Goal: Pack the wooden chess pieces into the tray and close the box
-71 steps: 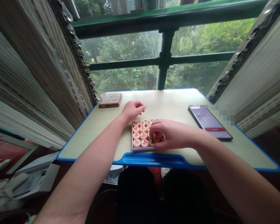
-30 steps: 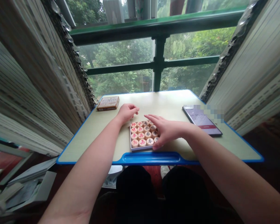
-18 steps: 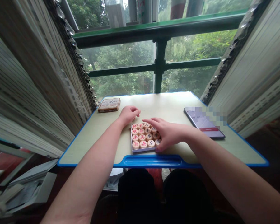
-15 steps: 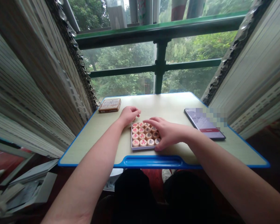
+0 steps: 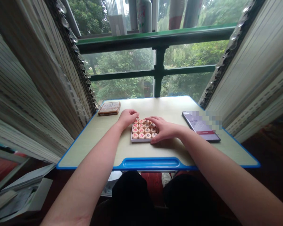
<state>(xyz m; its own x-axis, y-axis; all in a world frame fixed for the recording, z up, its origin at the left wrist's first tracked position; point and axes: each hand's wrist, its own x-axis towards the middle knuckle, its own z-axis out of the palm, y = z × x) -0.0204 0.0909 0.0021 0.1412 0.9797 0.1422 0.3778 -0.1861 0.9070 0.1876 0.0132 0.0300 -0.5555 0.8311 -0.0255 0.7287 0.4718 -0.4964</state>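
Observation:
A shallow white box (image 5: 141,141) full of round wooden Chinese chess pieces (image 5: 141,130) lies on the small table. The pieces stand in rows, some with red characters and some with dark ones. My right hand (image 5: 165,128) spans the box's right side, its thumb at the near right corner and its fingers over the far edge, gripping it. At the far left corner is my left hand (image 5: 128,118), its fingers curled together. Whether anything sits between those fingers is hidden. My right hand covers some of the right-hand pieces.
A flat brown box (image 5: 109,108) rests at the table's far left. On the right lies a phone or tablet (image 5: 201,127), screen up. The pale tabletop (image 5: 94,147) has a blue rim with a blue groove (image 5: 151,163) in front. Curtains hang on both sides; a green window railing (image 5: 158,72) stands behind.
The box of chess pieces has shifted away from the table's near edge, with my right hand on it. My left hand now sits closer against its far left corner. The view has tilted slightly.

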